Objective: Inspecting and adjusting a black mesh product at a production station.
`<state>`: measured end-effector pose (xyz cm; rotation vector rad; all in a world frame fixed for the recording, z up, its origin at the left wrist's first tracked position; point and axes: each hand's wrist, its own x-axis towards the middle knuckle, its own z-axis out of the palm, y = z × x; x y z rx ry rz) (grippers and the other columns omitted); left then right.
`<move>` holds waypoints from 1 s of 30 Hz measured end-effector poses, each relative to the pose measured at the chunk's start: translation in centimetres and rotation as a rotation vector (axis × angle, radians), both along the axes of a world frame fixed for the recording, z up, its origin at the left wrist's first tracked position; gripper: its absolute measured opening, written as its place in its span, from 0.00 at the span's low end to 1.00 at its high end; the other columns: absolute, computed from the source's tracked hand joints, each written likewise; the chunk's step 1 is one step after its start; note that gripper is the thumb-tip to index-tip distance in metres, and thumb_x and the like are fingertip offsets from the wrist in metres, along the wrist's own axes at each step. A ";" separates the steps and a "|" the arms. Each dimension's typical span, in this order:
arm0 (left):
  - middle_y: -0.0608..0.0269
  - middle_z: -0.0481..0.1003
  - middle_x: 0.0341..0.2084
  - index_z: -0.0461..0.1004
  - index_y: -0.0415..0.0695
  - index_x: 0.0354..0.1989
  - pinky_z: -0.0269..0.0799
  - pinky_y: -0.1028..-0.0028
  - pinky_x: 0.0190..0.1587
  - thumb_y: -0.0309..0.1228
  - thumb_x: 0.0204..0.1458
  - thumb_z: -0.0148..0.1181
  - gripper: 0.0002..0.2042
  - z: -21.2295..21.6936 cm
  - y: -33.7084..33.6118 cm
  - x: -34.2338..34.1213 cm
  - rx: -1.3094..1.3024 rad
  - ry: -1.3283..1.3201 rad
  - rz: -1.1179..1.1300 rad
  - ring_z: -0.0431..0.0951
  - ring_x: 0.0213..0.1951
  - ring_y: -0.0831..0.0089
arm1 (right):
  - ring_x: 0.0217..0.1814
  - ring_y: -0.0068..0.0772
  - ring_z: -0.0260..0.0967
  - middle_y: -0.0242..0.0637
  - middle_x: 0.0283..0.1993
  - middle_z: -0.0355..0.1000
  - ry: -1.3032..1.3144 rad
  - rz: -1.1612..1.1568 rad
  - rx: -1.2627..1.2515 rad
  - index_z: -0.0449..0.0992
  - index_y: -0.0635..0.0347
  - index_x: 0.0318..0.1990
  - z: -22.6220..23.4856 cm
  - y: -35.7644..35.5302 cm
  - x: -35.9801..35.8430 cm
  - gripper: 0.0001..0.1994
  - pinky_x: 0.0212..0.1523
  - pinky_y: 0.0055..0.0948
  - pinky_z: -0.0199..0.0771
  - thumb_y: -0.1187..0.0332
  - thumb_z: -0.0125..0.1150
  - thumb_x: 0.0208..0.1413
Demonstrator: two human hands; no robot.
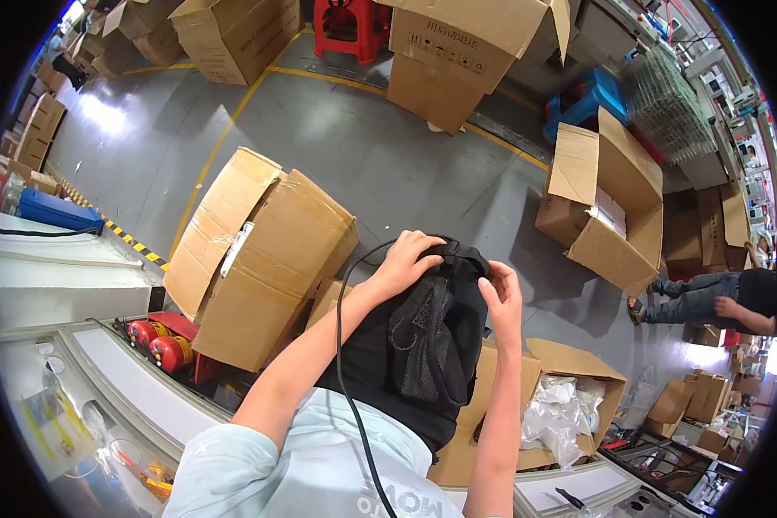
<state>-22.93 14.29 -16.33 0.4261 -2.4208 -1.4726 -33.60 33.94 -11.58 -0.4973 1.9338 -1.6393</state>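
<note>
A black backpack [419,337] with a mesh pocket on its face stands upright against my front. My left hand [406,263] lies over its top edge, fingers curled around the upper part beside a strap. At the upper right corner of the pack, my right hand [502,298] is bent around the edge, with thumb and fingertips against the black fabric. What its fingertips pinch there is partly hidden. A black cable [344,380] loops from the top of the pack past my left forearm and down over my pale shirt.
A large closed carton [268,250] stands left of the backpack, near red fire extinguishers [171,352]. An open carton with clear plastic bags [561,414] is at right; another open carton [609,207] lies farther off. Red [347,30] and blue stools [589,99] stand behind. A person [716,298] is at far right.
</note>
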 end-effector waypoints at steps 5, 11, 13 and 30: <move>0.61 0.74 0.41 0.73 0.39 0.47 0.66 0.72 0.49 0.32 0.52 0.60 0.16 0.8 -0.1 -0.2 0.212 0.026 0.016 0.71 0.46 0.69 | 0.54 0.24 0.64 0.35 0.52 0.66 -0.088 0.072 -0.063 0.64 0.63 0.57 -0.2 -0.3 -0.1 0.22 0.58 0.24 0.63 0.75 0.59 0.54; 0.62 0.75 0.38 0.73 0.37 0.45 0.69 0.76 0.44 0.30 0.52 0.60 0.14 0.8 -0.1 -0.8 0.403 -0.008 -0.055 0.73 0.40 0.78 | 0.50 0.23 0.65 0.33 0.48 0.67 -0.130 0.131 -0.020 0.64 0.63 0.59 1.0 -2.3 -0.2 0.25 0.53 0.22 0.65 0.72 0.62 0.53; 0.62 0.75 0.37 0.74 0.36 0.43 0.69 0.76 0.44 0.30 0.52 0.60 0.13 0.9 -0.1 -1.2 0.451 -0.017 -0.112 0.74 0.40 0.77 | 0.48 0.22 0.65 0.31 0.46 0.68 -0.092 0.149 0.042 0.66 0.62 0.58 1.1 -2.8 -0.6 0.24 0.51 0.22 0.66 0.71 0.63 0.53; 0.67 0.73 0.25 0.71 0.39 0.31 0.68 0.78 0.35 0.31 0.51 0.63 0.09 -0.9 -0.1 -2.3 0.559 -0.069 0.002 0.71 0.30 0.81 | 0.35 0.35 0.73 0.33 0.34 0.73 0.720 0.275 0.390 0.76 0.54 0.41 2.6 -4.7 -0.8 0.15 0.35 0.30 0.72 0.60 0.68 0.47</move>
